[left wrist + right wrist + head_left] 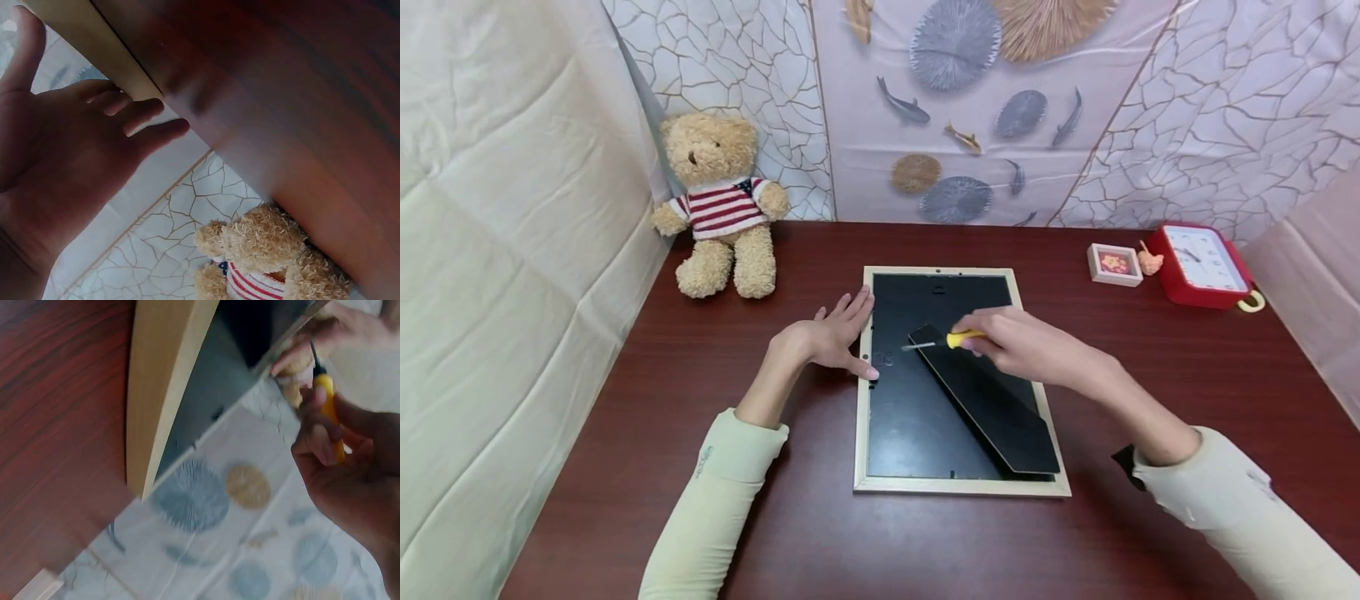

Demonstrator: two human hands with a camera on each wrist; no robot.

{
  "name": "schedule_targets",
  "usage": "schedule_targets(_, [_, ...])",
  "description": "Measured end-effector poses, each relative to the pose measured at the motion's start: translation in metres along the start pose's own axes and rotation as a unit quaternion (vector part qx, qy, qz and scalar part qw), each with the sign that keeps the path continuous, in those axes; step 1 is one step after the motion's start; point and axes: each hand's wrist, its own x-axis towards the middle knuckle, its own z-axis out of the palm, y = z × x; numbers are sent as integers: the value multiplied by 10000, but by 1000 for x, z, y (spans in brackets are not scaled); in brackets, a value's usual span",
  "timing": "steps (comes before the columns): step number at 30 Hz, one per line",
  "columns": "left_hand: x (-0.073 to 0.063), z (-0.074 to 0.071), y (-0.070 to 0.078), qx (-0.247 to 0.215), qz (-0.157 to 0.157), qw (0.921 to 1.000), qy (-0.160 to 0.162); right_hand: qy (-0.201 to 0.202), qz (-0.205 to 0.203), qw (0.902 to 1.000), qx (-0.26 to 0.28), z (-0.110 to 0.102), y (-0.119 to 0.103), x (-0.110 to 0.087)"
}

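Observation:
A picture frame (961, 486) with a pale wooden rim lies face down on the dark red-brown table. Its black backing board (898, 433) carries a hinged black stand leg (992, 408) that slants toward the lower right corner. My left hand (831, 337) rests on the frame's left rim, fingers extended and thumb spread over the board's edge. In my right hand (1022, 343) I grip a screwdriver (957, 340) by its yellow handle. Its metal shaft points left above the backing board, near the top of the leg; whether the tip touches anything I cannot tell.
A teddy bear (722, 208) in a striped shirt sits at the table's back left. At the back right are a small framed picture (1114, 265), a small orange ornament (1149, 260) and a red clock (1202, 262). Patterned cloth (970, 125) hangs behind the table.

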Motion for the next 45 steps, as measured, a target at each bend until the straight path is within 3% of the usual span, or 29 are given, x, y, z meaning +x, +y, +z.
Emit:
schedule_targets(3, [-7,-4,14,86,-335,9994,1,105,168,9998,-69,8,-2,18])
schedule_targets(6, [-5,-3,17,175,-570,9982,54,130,331,9993,-94,12,-1,33])
schedule_targets(10, [7,4,9,298,-648,9973,156,29,426,9991,-48,16,4,44])
schedule_targets(14, [18,11,-3,278,-529,9978,296,-91,492,9987,71,17,6,50])
schedule_targets(21, [-4,0,20,7,-570,9981,228,-406,822,9953,319,15,9,60])
schedule_targets(26, [-8,0,23,127,-603,9978,251,-646,858,9931,465,16,21,66])
schedule_targets(27, [-7,1,22,133,-616,9977,243,-675,787,9934,499,17,26,68])
schedule_targets(30, [7,7,10,150,-666,9974,242,-633,515,9946,642,36,67,78])
schedule_targets(34, [28,17,-11,136,-701,9971,248,-696,459,9930,832,44,84,84])
schedule_targets(37, [35,20,-18,111,-680,9973,240,-843,512,9919,797,27,53,80])
schedule_targets(41, [36,20,-19,118,-623,9975,310,-798,437,9944,540,15,28,78])
schedule_targets(45, [13,9,4,57,-599,9978,274,-672,612,9950,414,15,24,78])
